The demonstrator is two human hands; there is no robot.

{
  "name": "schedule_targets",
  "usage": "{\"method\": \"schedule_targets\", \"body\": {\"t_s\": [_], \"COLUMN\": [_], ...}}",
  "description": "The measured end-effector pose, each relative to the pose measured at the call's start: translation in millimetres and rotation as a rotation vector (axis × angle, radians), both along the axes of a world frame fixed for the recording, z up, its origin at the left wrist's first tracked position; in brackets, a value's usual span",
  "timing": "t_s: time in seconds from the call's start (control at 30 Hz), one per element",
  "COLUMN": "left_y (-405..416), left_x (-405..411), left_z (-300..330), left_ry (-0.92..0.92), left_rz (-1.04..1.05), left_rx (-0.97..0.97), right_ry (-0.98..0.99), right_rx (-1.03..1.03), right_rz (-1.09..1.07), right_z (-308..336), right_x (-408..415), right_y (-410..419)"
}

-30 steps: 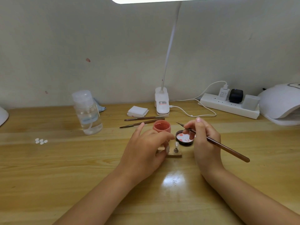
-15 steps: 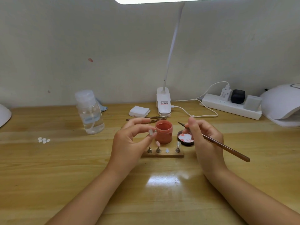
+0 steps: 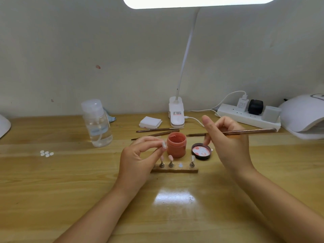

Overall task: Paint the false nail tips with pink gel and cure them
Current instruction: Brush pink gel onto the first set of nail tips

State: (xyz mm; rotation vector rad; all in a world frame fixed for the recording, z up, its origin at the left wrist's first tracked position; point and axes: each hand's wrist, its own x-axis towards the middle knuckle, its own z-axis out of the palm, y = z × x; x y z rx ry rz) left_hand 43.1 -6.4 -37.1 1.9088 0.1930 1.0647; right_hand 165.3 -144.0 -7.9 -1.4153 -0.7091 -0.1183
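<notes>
A clear false nail tip (image 3: 164, 144) is pinched between the thumb and fingers (image 3: 152, 139) of the left hand (image 3: 138, 159), lifted just left of the open pink gel jar (image 3: 176, 144); its long axis stands roughly upright, tilted slightly. The brush (image 3: 245, 132) is gripped by the curled fingers (image 3: 226, 128) of the right hand (image 3: 229, 142), with the thumb raised; its long axis lies nearly level, the bristle end pointing left toward the jar and the handle end pointing right.

Compared with 0.5 s ago, the brush has been swung from a slant with its handle low at the right to an almost horizontal line, and the right hand has been raised above the jar lid (image 3: 201, 151). The left hand's pinch on the tip is unchanged, at about the same place.

Below the hands, the wooden holder (image 3: 175, 170) is set on the counter (image 3: 70, 181) with its length running left to right; 3 stands are seen on it, 2 with pinkish tips and 1 with a clear tip, and 1 spot between them is vacant. 2 spare brushes (image 3: 157, 132) lie behind the jar, and loose tips (image 3: 46, 153) lie well apart at the left. The curing lamp (image 3: 305, 114) is at the far right.
</notes>
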Motion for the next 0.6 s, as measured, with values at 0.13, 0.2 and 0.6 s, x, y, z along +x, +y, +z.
{"method": "schedule_targets", "body": {"t_s": [0.13, 0.2, 0.6], "left_y": [1.3, 1.5, 0.7], "left_x": [1.7, 2.3, 0.8], "left_z": [-0.4, -0.6, 0.3], "left_ry": [-0.022, -0.018, 0.016], "left_rz": [0.008, 0.014, 0.022], "left_rx": [-0.008, -0.009, 0.009], "right_ry": [-0.094, -0.123, -0.280], "right_rx": [-0.110, -0.175, -0.575], "right_rz": [-0.084, -0.086, -0.106], "right_z": [10.8, 18.2, 16.3], "right_x": [14.2, 22.3, 25.2], "right_y": [9.5, 17.8, 56.4]}}
